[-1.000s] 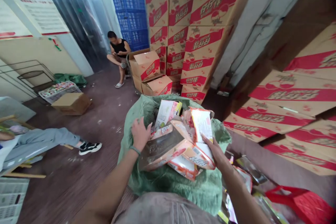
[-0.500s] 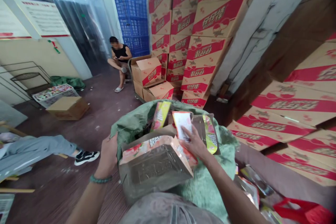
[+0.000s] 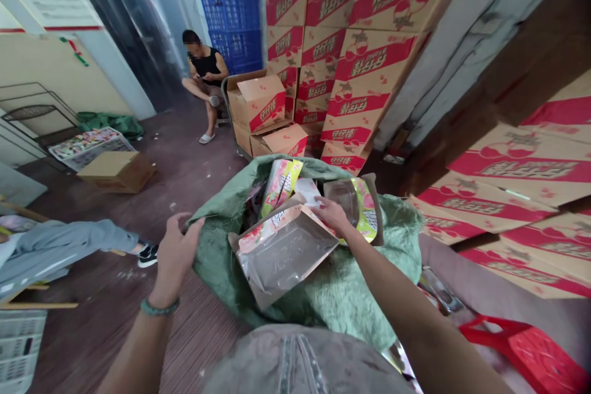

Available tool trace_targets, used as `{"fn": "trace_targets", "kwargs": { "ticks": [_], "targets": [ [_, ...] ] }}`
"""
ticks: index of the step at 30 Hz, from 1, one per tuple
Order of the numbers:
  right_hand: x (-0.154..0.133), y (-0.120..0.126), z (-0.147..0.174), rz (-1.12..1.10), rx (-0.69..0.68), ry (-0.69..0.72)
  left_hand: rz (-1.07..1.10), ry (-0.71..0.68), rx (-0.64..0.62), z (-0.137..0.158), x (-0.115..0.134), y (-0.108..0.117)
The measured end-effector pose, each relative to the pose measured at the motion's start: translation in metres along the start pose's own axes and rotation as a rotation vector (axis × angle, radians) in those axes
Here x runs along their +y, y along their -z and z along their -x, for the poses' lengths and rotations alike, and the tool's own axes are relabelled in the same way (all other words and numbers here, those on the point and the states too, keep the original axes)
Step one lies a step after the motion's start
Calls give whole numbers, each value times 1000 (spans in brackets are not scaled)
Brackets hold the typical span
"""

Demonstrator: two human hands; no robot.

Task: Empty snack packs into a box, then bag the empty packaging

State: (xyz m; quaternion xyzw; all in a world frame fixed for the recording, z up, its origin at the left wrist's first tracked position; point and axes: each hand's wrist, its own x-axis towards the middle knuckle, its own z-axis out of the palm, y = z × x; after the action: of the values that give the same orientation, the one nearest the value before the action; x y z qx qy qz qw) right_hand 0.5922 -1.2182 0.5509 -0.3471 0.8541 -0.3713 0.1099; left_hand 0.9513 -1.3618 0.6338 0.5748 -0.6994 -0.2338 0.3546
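A green woven sack point(image 3: 221, 203) stands before me, its mouth wide and filled with packaging. My left hand point(image 3: 178, 255) is at the sack's left rim, thumb and fingers apart, the thumb tip by the fabric. My right hand point(image 3: 333, 217) reaches into the mouth, its fingers on a flat white-backed packet point(image 3: 308, 189), partly hidden among the other pieces. Nearest me lies a clear-windowed carton tray point(image 3: 286, 252) with a printed edge. A pink and yellow printed box point(image 3: 281, 184) leans behind it. Another windowed tray point(image 3: 344, 197) sits to the right of the packet.
Red-printed cartons point(image 3: 369, 68) are stacked behind and to the right. A person point(image 3: 205, 68) sits near blue crates point(image 3: 231, 12). Another person's leg point(image 3: 92, 249) extends from the left. A cardboard box point(image 3: 117, 171) stands on the floor, and a red plastic item point(image 3: 530, 345) lies at lower right.
My right hand has moved lower into the sack with the white-backed packet. My left hand has loosened from the rim, its fingers spreading. The front tray has tilted and settled inward. The view has tipped downward.
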Motion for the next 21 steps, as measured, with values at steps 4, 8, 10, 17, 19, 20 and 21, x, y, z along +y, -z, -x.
{"fn": "trace_targets", "kwargs": {
  "ticks": [4, 8, 10, 17, 19, 20, 21],
  "targets": [
    [-4, 21, 29, 129, 80, 71, -275, -746, -81, 67, -2, -14],
    [-1, 36, 98, 89, 368, 109, -449, -972, -494, 94, -15, -65],
    [8, 33, 137, 126, 370, 147, -524, -874, -530, 81, -16, -87],
    [40, 9, 212, 511, -119, 84, -573, -1126, -557, 33, 22, -115],
    [33, 22, 230, 437, -126, 168, -570, -1152, -607, 27, 32, -127],
    [26, 34, 242, 374, -115, 225, -573, -1145, -606, 24, 36, -134],
    [15, 48, 256, 303, -109, 268, -577, -1136, -588, 20, 40, -142]
  ]
}}
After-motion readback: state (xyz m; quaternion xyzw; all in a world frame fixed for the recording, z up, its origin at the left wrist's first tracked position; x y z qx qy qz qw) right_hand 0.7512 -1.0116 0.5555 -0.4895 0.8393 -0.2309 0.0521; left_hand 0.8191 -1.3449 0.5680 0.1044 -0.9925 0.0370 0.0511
